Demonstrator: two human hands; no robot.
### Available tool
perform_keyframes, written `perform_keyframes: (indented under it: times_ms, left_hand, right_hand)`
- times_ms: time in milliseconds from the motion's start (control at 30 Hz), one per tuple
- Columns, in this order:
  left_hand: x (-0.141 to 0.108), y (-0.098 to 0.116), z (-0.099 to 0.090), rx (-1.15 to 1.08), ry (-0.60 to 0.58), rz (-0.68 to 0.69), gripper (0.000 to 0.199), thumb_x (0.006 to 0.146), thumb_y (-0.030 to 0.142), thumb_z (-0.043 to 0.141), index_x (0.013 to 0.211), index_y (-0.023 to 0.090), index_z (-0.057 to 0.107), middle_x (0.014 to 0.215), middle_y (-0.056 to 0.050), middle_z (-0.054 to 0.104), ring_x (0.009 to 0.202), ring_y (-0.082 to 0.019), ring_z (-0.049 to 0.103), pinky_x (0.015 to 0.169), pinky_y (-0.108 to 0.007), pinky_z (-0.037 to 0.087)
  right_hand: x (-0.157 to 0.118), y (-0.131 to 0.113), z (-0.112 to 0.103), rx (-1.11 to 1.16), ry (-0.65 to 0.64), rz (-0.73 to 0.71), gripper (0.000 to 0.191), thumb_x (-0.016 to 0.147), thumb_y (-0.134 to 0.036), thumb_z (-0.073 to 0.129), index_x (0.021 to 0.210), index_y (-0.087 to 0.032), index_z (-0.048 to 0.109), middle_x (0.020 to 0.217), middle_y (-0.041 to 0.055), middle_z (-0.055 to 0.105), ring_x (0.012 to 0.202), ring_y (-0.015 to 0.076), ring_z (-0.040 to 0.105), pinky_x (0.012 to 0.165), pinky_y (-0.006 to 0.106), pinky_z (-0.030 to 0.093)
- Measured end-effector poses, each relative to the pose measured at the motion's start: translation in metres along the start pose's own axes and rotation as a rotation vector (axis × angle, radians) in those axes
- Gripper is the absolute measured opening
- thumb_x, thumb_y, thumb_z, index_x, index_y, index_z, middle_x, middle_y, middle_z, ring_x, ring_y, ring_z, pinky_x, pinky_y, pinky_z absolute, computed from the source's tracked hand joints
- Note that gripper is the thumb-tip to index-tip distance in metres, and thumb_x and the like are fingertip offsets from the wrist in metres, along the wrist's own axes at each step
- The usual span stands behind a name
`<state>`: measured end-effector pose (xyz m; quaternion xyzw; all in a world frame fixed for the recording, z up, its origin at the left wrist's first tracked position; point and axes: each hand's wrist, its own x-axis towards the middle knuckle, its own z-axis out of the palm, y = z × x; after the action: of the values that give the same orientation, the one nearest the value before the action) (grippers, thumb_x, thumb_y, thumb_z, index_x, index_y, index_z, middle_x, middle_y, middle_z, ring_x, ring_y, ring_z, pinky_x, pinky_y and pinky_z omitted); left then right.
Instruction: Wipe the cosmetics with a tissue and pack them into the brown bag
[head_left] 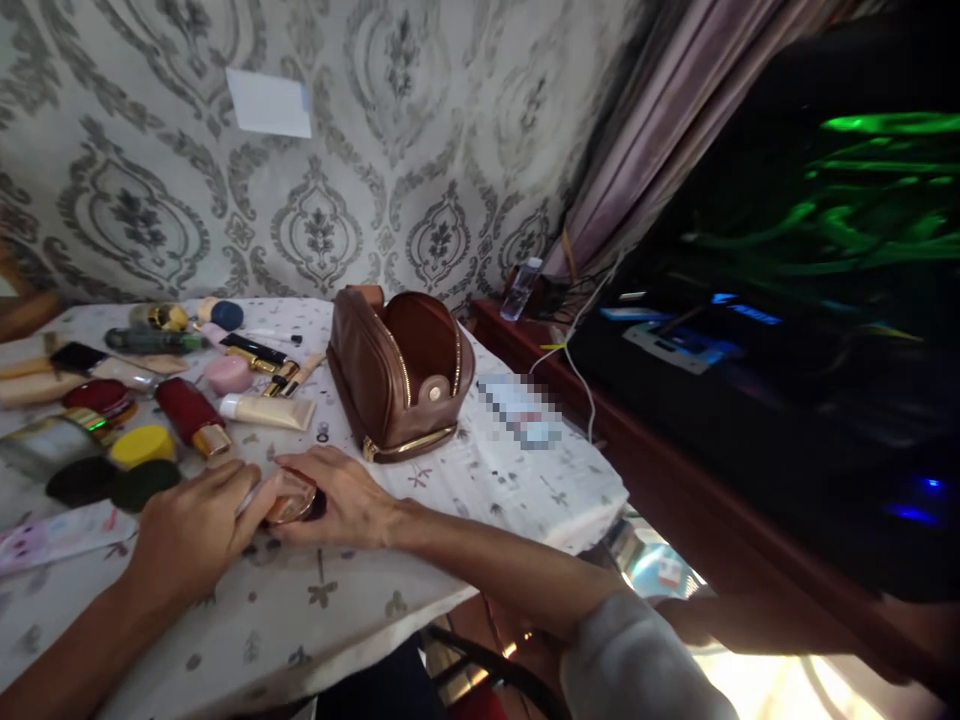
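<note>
A small clear glass bottle (294, 497) with a pinkish-gold tint lies low over the table between my two hands. My right hand (341, 497) is wrapped round its far side. My left hand (196, 515) closes on its near end, where a pale part shows at the fingertips; whether that is a cap I cannot tell. Just beyond stands a brown cosmetic bag (367, 385), its zipped top gaping and its inside dark. Left of it lie a cream tube (268, 411), a dark red bottle (187, 412) and a pink round jar (229, 375).
More cosmetics crowd the table's left side, among them a yellow-lidded jar (142, 446) and a pale printed tube (64, 535). A blurred-out item (521, 410) lies right of the bag. Beyond the table edge is a dark computer case (750, 380) with cables and a plastic bottle (521, 288).
</note>
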<state>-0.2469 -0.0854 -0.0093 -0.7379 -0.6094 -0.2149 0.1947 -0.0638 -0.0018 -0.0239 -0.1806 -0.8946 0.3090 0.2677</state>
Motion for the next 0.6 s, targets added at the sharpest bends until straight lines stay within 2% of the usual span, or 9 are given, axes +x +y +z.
perform_keyframes:
  times_ms: [100,200,300,367,433,500,600]
  left_hand:
    - [0.004,-0.003,-0.004,-0.234,-0.030,-0.052,0.042,0.097,0.038,0.036,0.065,0.021,0.056,0.066,-0.003,0.064,0.062,-0.019,0.062,0.060,-0.029,0.039]
    - [0.012,-0.003,-0.012,-0.447,-0.014,-0.170,0.037,0.094,0.038,0.040,0.062,0.022,0.049,0.060,0.000,0.057,0.057,-0.016,0.057,0.059,-0.028,0.040]
    - [0.022,0.000,-0.021,-0.589,0.040,-0.357,0.033,0.090,0.041,0.045,0.064,0.022,0.047,0.055,0.004,0.047,0.053,-0.014,0.048,0.055,-0.026,0.037]
    - [0.027,0.003,-0.023,-0.682,0.072,-0.485,0.031,0.090,0.044,0.045,0.071,0.022,0.052,0.056,0.005,0.045,0.052,-0.014,0.045,0.052,-0.025,0.035]
    - [0.031,0.005,-0.022,-0.790,0.112,-0.567,0.029,0.089,0.045,0.045,0.077,0.021,0.056,0.061,0.004,0.050,0.056,-0.014,0.046,0.053,-0.024,0.037]
    - [0.034,0.007,-0.019,-0.855,0.159,-0.610,0.030,0.090,0.045,0.046,0.084,0.020,0.060,0.072,0.001,0.057,0.065,-0.014,0.052,0.060,-0.024,0.041]
    - [0.033,0.011,-0.015,-0.881,0.205,-0.576,0.032,0.093,0.042,0.045,0.085,0.018,0.063,0.081,-0.002,0.059,0.079,-0.016,0.056,0.075,-0.027,0.046]
  right_hand:
    - [0.000,-0.005,-0.005,0.030,0.047,0.052,0.067,0.068,-0.043,0.085,0.125,-0.019,0.057,0.112,0.0082,0.064,0.105,0.0232,0.062,0.095,0.037,0.051]
    - [0.002,-0.006,-0.009,0.170,0.131,0.181,0.053,0.067,-0.044,0.084,0.109,-0.019,0.062,0.096,0.0028,0.063,0.089,0.0184,0.061,0.085,0.033,0.051]
    - [0.004,-0.006,-0.009,0.552,0.168,0.356,0.041,0.069,-0.047,0.082,0.094,-0.020,0.063,0.081,-0.0027,0.062,0.072,0.0127,0.057,0.073,0.028,0.049]
    - [0.005,-0.008,-0.008,0.863,0.196,0.433,0.042,0.066,-0.048,0.083,0.090,-0.020,0.065,0.080,-0.0026,0.064,0.070,0.0118,0.058,0.069,0.026,0.050]
    - [0.005,-0.012,-0.008,1.142,0.221,0.476,0.044,0.065,-0.049,0.084,0.091,-0.019,0.067,0.080,-0.0012,0.067,0.069,0.0125,0.060,0.066,0.026,0.052]
    - [0.005,-0.017,-0.008,1.346,0.189,0.521,0.042,0.068,-0.047,0.083,0.093,-0.017,0.069,0.080,0.0008,0.070,0.071,0.0149,0.065,0.066,0.029,0.057]
    - [0.004,-0.026,-0.009,1.498,0.167,0.591,0.032,0.081,-0.042,0.075,0.098,-0.015,0.070,0.090,0.0047,0.076,0.080,0.0156,0.070,0.072,0.028,0.060]
